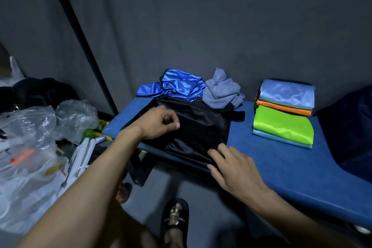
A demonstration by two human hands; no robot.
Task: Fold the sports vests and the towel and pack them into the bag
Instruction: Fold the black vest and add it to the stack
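A black fabric bag (201, 127) lies flat at the left end of a blue padded bench (281, 163). My left hand (159, 123) rests on the bag's left part with fingers curled, pinching the fabric. My right hand (231, 165) lies on the bag's near right corner, its fingers gripping the edge. Behind the bag sits a crumpled shiny blue vest (177, 84), and next to it a bunched grey-blue towel (221, 90). To the right stands a stack of folded vests (285, 112): light blue on top, orange below, bright green under that.
A dark blue bag or cloth (350, 127) sits at the bench's far right. Clear plastic bags (30, 143) and clutter fill the floor at left. My sandalled foot (175, 221) stands on the grey floor below. A grey curtain wall hangs behind.
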